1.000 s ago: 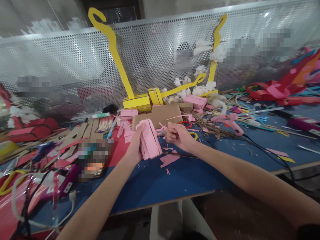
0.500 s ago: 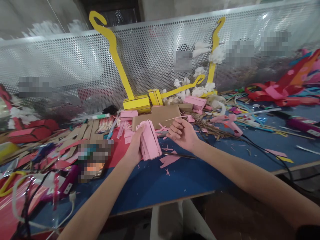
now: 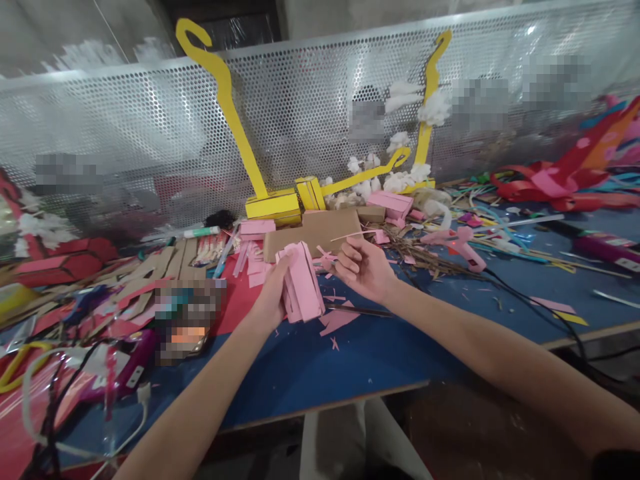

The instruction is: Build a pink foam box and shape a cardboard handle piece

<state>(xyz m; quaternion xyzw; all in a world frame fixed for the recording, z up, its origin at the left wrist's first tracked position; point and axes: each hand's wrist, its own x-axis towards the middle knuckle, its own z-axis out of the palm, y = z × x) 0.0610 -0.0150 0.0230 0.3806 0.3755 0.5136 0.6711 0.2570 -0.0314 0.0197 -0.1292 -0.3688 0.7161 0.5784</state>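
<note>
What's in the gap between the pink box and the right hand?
Some small pink paper scraps. The head view shows them between the pink box, held in the left hand, and the right hand.

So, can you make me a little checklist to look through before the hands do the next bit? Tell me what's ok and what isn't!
1. Pink box held: ok, the left hand grips it.
2. Right hand free: cannot tell, the curled fingers could hide something small.
3. Table free of bits near the hands: not ok, pink scraps lie there.
4. Glue gun out of the hands: ok, it lies on the table beyond the right hand.
5. Glue gun cool: cannot tell, a picture can't show heat, so better not touch its tip.
</note>
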